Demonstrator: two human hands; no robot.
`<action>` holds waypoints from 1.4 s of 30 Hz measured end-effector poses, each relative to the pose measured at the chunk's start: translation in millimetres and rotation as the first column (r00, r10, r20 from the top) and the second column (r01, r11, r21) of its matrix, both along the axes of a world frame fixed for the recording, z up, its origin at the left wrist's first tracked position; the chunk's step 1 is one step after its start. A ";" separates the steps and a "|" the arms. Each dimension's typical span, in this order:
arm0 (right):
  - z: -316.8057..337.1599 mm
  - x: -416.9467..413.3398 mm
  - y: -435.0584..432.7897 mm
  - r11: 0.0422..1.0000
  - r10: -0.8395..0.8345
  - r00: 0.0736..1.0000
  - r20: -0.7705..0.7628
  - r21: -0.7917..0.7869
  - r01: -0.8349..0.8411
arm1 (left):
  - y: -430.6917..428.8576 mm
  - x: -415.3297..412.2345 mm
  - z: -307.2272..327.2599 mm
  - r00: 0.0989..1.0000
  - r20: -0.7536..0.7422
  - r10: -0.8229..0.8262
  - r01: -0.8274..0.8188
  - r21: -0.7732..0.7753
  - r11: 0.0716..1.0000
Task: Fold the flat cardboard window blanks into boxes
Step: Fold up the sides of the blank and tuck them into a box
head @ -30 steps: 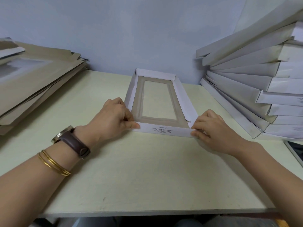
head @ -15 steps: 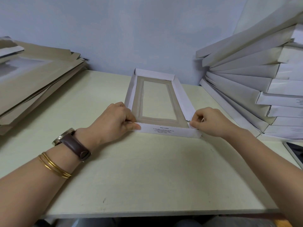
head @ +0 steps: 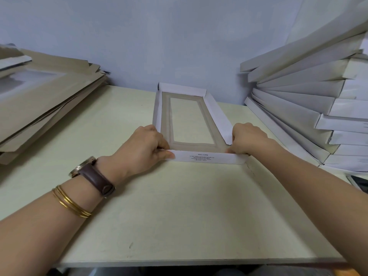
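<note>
A half-folded window box (head: 201,157) lies lengthwise on the pale table (head: 169,216), white outside, brown inside, with a clear window in its floor. Its far wall and left wall stand up; the right wall leans outward. The near wall with small print is raised. My left hand (head: 146,149) pinches the near-left corner, thumb along the near wall. My right hand (head: 246,139) grips the near-right corner with curled fingers, where the right wall meets the near wall.
A stack of flat brown blanks (head: 45,100) lies at the left. Folded white boxes (head: 310,108) are piled and leaning at the right, close to the box's right wall. A dark device (head: 358,183) sits at the right table edge. A wall stands behind.
My right hand has moved up from the near wall's end to the near-right corner and curled round it. The near wall stands more upright. My left hand stays at its corner.
</note>
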State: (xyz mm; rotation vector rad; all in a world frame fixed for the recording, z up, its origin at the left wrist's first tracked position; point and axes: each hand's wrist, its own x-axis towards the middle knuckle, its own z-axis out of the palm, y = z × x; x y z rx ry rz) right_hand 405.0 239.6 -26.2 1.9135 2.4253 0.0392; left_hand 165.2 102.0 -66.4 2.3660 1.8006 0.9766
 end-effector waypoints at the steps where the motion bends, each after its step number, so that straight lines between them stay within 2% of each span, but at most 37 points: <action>1: -0.5 0.2 2.0 1.000 -0.011 1.000 -0.004 -0.013 0.011 | 0.1 -0.1 -0.2 1.000 -0.003 0.004 -0.004 -0.001 1.000; 7: -0.4 4.0 13.5 0.990 -0.090 0.991 -0.103 -0.116 0.078 | 1.2 -0.6 -1.9 1.000 0.001 0.013 -0.013 0.014 1.000; 11: 2.1 1.0 15.0 0.985 -0.084 0.993 -0.089 -0.160 0.069 | 1.5 -0.9 -1.9 1.000 -0.008 0.013 -0.013 0.020 1.000; 20: 1.1 0.4 16.7 0.954 0.174 0.985 0.005 -0.250 -0.167 | 0.7 -0.8 0.0 1.000 -0.015 -0.007 0.007 0.007 1.000; 29: 4.5 1.1 18.5 0.950 0.188 0.978 0.086 -0.270 -0.159 | 1.7 -1.9 -0.6 1.000 -0.018 -0.016 0.016 0.008 1.000; 34: 2.0 -6.6 17.9 0.969 0.153 0.974 0.168 -0.221 -0.114 | 2.1 -2.3 -1.3 1.000 -0.005 -0.023 0.024 0.019 1.000; 42: -3.7 -14.2 13.5 0.988 0.035 0.996 0.081 -0.151 -0.023 | 2.1 -2.6 -1.6 1.000 -0.005 -0.027 0.027 0.012 1.000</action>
